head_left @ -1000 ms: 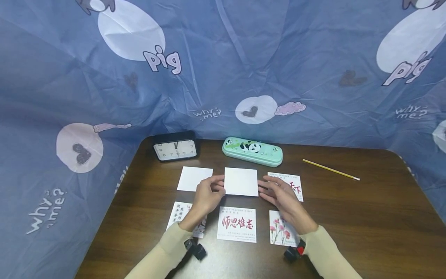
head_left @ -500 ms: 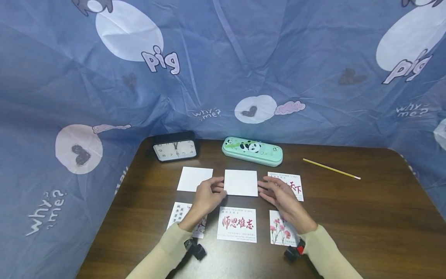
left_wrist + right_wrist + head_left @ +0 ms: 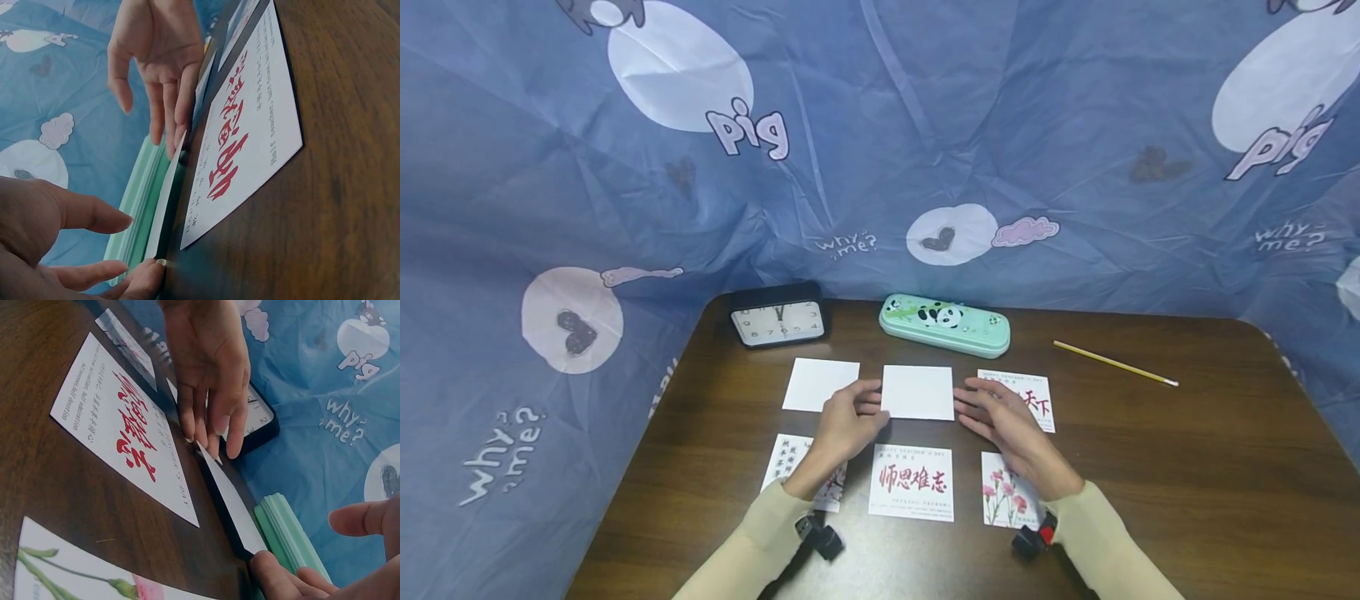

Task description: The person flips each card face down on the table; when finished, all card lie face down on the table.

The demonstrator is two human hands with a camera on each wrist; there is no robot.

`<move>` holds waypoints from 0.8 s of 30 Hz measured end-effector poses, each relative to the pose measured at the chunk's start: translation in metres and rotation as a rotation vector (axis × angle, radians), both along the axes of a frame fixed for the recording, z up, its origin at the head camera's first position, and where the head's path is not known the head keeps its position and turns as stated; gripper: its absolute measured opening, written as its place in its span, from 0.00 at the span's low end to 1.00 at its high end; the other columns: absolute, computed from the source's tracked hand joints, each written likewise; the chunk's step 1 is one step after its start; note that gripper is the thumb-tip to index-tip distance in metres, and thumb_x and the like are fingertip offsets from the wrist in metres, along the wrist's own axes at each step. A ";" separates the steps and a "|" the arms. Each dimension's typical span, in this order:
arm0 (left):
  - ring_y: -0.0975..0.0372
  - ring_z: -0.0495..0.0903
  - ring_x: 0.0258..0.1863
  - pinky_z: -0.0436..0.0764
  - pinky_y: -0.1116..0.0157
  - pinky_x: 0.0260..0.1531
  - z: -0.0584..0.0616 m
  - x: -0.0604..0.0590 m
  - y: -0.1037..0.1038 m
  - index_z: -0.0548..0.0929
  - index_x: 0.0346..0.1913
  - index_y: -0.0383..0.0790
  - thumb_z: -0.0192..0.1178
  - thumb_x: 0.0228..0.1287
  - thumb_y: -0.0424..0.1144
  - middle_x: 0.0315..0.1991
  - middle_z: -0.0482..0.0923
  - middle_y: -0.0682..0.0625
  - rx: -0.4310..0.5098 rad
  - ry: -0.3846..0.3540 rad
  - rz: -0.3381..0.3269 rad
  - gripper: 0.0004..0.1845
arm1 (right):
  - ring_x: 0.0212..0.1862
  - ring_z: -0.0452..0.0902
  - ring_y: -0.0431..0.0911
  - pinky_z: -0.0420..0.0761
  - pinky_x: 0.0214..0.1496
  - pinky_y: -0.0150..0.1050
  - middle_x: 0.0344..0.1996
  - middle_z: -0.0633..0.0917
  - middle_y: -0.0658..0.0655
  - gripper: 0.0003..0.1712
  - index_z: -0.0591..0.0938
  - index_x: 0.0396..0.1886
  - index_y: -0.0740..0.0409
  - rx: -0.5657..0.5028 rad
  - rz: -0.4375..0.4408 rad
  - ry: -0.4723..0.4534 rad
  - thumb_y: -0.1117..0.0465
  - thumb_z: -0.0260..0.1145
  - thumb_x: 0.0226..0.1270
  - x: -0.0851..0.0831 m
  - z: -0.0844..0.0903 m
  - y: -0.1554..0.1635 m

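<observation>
A blank white card (image 3: pixel 917 392) lies in the middle of the back row of cards, between both hands. My left hand (image 3: pixel 848 421) is at its left edge and my right hand (image 3: pixel 1003 419) at its right. In the wrist views the fingertips touch the card's short edges, and both thumbs stand raised, apart from it. Whether the card lies flat or is slightly lifted, I cannot tell. In front of it is a card with red Chinese writing (image 3: pixel 912 482). Beneath the right hand, another red-lettered card (image 3: pixel 1037 404) is partly covered.
Another blank card (image 3: pixel 820 383) lies at left. Nearer sit a cherry-blossom card (image 3: pixel 782 467) and a pink-flower card (image 3: pixel 1003 496), both partly hidden by arms. Along the back are a black clock (image 3: pixel 778 321), a green panda pencil case (image 3: pixel 943 325) and a yellow pencil (image 3: pixel 1115 363).
The blank card's far edge has shifted slightly nearer since a second ago, so it looks a little flatter. Both hands stay almost in place.
</observation>
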State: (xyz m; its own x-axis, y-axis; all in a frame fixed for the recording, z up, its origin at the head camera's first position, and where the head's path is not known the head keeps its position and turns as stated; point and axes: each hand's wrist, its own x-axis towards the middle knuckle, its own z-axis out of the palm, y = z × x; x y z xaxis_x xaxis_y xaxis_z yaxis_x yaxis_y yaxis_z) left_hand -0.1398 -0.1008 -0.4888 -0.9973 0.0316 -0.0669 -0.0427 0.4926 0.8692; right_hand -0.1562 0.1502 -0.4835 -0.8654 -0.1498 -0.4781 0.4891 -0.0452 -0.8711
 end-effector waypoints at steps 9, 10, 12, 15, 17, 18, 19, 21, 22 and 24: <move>0.49 0.89 0.50 0.90 0.57 0.51 0.001 0.002 0.000 0.80 0.65 0.33 0.69 0.64 0.35 0.53 0.86 0.38 -0.002 0.007 -0.002 0.26 | 0.69 0.78 0.51 0.82 0.70 0.42 0.74 0.75 0.63 0.28 0.64 0.78 0.58 0.031 0.001 -0.016 0.57 0.51 0.84 -0.002 0.000 0.000; 0.49 0.89 0.50 0.90 0.56 0.51 0.001 0.002 0.000 0.80 0.65 0.33 0.69 0.64 0.35 0.53 0.86 0.38 -0.002 0.010 -0.002 0.26 | 0.69 0.78 0.51 0.81 0.70 0.42 0.74 0.75 0.63 0.28 0.64 0.78 0.58 0.032 0.002 -0.015 0.57 0.51 0.84 -0.002 0.001 0.000; 0.49 0.89 0.50 0.90 0.56 0.51 0.001 0.002 -0.001 0.80 0.65 0.33 0.69 0.64 0.35 0.53 0.86 0.38 -0.004 0.013 0.002 0.26 | 0.70 0.78 0.51 0.81 0.71 0.43 0.74 0.75 0.64 0.29 0.63 0.79 0.58 0.035 0.010 -0.008 0.56 0.51 0.84 -0.002 0.001 0.000; 0.49 0.89 0.50 0.90 0.56 0.51 0.001 0.003 -0.001 0.80 0.64 0.33 0.69 0.64 0.34 0.53 0.86 0.37 -0.010 0.017 0.004 0.26 | 0.71 0.77 0.52 0.80 0.72 0.43 0.75 0.74 0.64 0.29 0.63 0.79 0.59 0.034 0.022 0.003 0.56 0.50 0.85 -0.001 0.002 0.000; 0.49 0.89 0.49 0.90 0.56 0.50 0.001 0.003 -0.001 0.80 0.64 0.33 0.69 0.64 0.34 0.53 0.86 0.38 -0.012 0.019 0.005 0.26 | 0.71 0.77 0.52 0.80 0.72 0.43 0.75 0.74 0.64 0.29 0.62 0.80 0.59 0.035 0.029 0.005 0.56 0.50 0.85 0.000 0.002 0.001; 0.49 0.89 0.49 0.90 0.56 0.50 0.001 0.004 -0.002 0.80 0.64 0.33 0.69 0.64 0.34 0.53 0.86 0.37 -0.014 0.025 0.003 0.26 | 0.70 0.77 0.52 0.80 0.72 0.43 0.75 0.74 0.65 0.30 0.62 0.80 0.59 0.033 0.031 0.006 0.56 0.51 0.85 0.000 0.002 0.001; 0.49 0.89 0.49 0.90 0.57 0.49 0.002 0.004 -0.002 0.80 0.64 0.33 0.69 0.64 0.34 0.53 0.86 0.37 -0.015 0.028 0.003 0.25 | 0.70 0.78 0.52 0.81 0.71 0.42 0.75 0.74 0.65 0.30 0.62 0.79 0.59 0.033 0.032 0.008 0.56 0.52 0.84 0.000 0.003 0.002; 0.50 0.89 0.48 0.90 0.57 0.49 0.002 0.004 -0.002 0.81 0.63 0.33 0.69 0.64 0.34 0.52 0.86 0.38 -0.016 0.038 0.005 0.25 | 0.69 0.79 0.51 0.81 0.70 0.41 0.75 0.73 0.65 0.31 0.62 0.80 0.59 0.029 0.035 0.012 0.56 0.54 0.84 0.001 0.004 0.003; 0.50 0.89 0.48 0.90 0.57 0.49 0.002 0.004 -0.002 0.81 0.63 0.33 0.69 0.64 0.34 0.52 0.86 0.38 -0.015 0.042 0.007 0.25 | 0.68 0.79 0.51 0.82 0.69 0.40 0.75 0.73 0.65 0.31 0.62 0.80 0.59 0.026 0.035 0.014 0.57 0.54 0.83 0.001 0.005 0.003; 0.51 0.89 0.47 0.90 0.58 0.48 0.002 0.004 -0.001 0.81 0.64 0.34 0.69 0.64 0.34 0.53 0.86 0.38 -0.008 0.051 0.007 0.25 | 0.67 0.81 0.49 0.83 0.68 0.38 0.76 0.73 0.66 0.31 0.62 0.80 0.60 0.020 0.037 0.024 0.57 0.55 0.83 0.001 0.006 0.005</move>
